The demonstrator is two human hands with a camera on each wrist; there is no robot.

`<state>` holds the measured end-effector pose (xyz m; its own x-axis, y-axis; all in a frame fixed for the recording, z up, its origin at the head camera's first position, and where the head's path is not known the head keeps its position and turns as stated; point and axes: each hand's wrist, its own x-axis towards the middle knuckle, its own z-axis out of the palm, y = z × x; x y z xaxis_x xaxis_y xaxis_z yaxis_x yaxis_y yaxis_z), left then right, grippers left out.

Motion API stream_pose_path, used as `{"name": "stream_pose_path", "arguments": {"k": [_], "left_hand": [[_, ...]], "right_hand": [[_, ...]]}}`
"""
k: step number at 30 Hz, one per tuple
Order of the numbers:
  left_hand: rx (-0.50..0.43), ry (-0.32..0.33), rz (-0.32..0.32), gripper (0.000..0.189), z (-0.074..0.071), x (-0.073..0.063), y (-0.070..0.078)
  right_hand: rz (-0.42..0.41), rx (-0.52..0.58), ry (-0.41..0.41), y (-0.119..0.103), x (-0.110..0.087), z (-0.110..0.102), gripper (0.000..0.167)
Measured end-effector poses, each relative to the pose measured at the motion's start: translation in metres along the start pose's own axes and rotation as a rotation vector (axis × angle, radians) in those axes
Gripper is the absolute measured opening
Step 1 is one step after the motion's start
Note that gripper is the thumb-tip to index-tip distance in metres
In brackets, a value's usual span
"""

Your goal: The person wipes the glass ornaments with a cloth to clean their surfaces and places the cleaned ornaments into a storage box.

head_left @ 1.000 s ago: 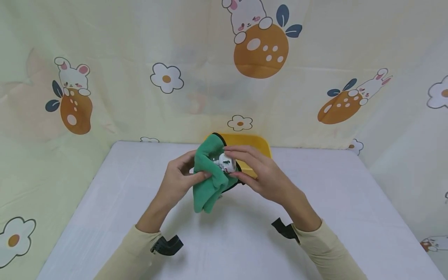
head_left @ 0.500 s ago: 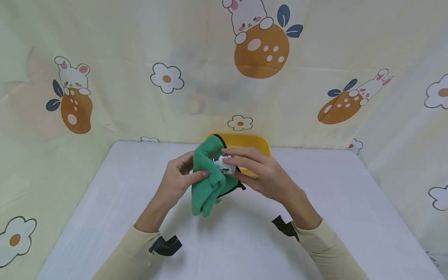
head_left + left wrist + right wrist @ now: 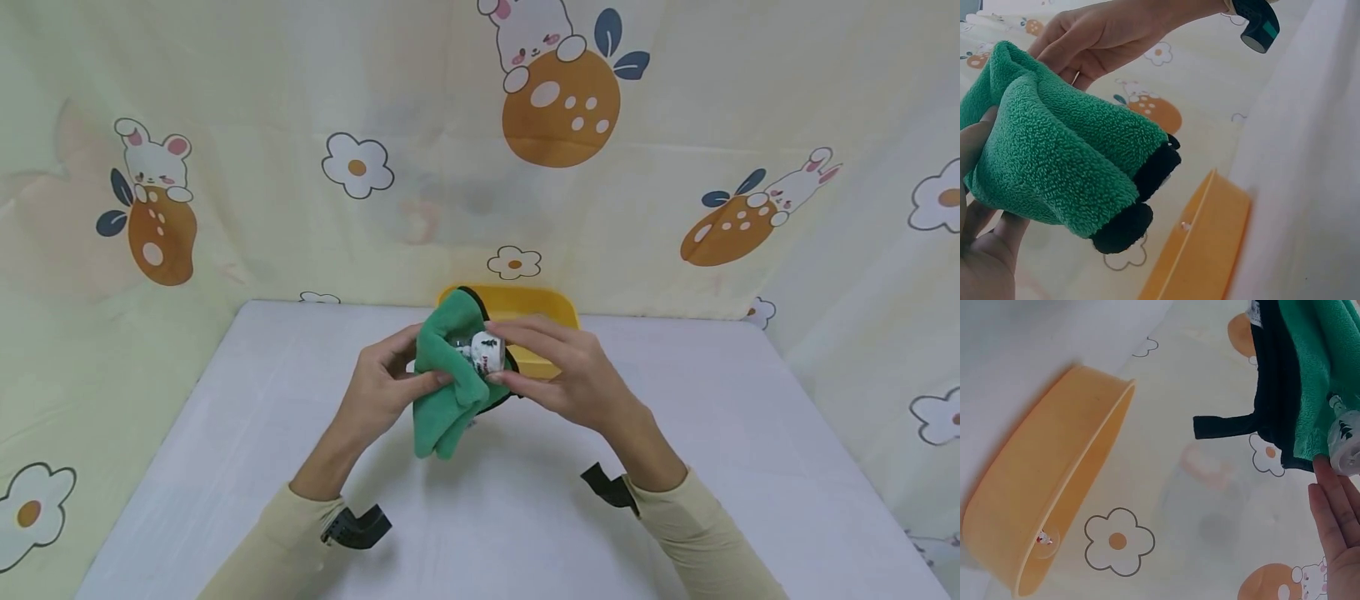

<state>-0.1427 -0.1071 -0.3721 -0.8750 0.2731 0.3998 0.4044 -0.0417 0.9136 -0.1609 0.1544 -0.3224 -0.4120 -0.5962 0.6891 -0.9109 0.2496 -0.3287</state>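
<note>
My left hand (image 3: 378, 383) grips a green towel (image 3: 446, 408) with black edging, thumb on the near side, well above the table. In its folds lies a small clear ornament (image 3: 490, 353) with white and dark green print, its right end bare. The fingertips and thumb of my right hand (image 3: 577, 367) pinch that end. In the right wrist view the ornament (image 3: 1344, 440) shows a rounded clear end against the cloth; the rest is cut off by the frame. Seen from the left wrist, the folded towel (image 3: 1066, 150) hides the ornament.
Behind the hands a yellow plastic basin (image 3: 551, 304) stands at the table's back edge. In the right wrist view a clear ball (image 3: 1047, 544) with a small red and white figure shows inside it. A patterned curtain (image 3: 420, 225) hangs behind the white table (image 3: 675, 400).
My right fingers have shifted over the ornament, and its print has turned. The towel dipped slightly and came back up. My left hand keeps its grip.
</note>
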Motion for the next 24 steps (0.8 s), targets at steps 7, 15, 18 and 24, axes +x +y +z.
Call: {"name": "stream_pose_path", "arguments": {"k": [7, 15, 18, 24], "left_hand": [[0.034, -0.002, 0.038, 0.052, 0.0028, -0.0010, 0.0036], [0.047, -0.006, 0.153, 0.056, 0.0062, -0.0007, 0.0054], [0.059, -0.011, 0.188, 0.056, 0.0074, -0.0012, 0.0063], [0.053, -0.005, 0.197, 0.058, 0.0084, -0.0024, 0.0072]], "right_hand": [[0.047, 0.038, 0.016, 0.0018, -0.0026, 0.0021, 0.049], [0.128, 0.067, 0.027, 0.0015, -0.0037, 0.0020, 0.037], [0.157, 0.079, 0.027, 0.0010, -0.0041, 0.0028, 0.034], [0.171, 0.103, 0.028, 0.0012, -0.0040, 0.0040, 0.034]]}}
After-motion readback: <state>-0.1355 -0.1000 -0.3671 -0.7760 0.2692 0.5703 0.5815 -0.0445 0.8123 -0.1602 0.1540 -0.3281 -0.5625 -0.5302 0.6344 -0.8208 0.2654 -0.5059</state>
